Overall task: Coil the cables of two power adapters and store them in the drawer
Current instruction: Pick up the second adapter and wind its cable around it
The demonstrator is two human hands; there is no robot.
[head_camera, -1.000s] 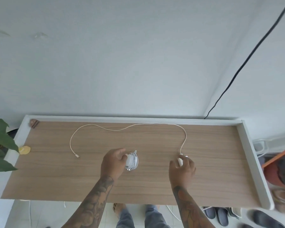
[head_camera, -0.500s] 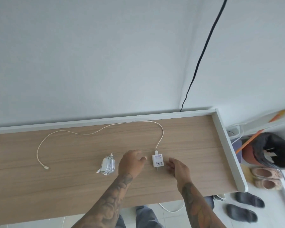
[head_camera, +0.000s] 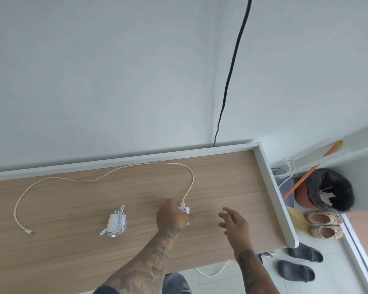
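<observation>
Head view: left hand point(head_camera: 172, 215) grips adapter point(head_camera: 184, 209) mid-desk point(head_camera: 221, 187); right hand point(head_camera: 234, 220) hovers, fingers spread; coiled adapter point(head_camera: 115, 222) lies left.

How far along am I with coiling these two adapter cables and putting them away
One adapter lies on the desk with its cable coiled. Your left hand grips the second adapter; its cable trails loose across the desk, uncoiled. Your right hand hovers open. No drawer shows; storing both remains.
</observation>
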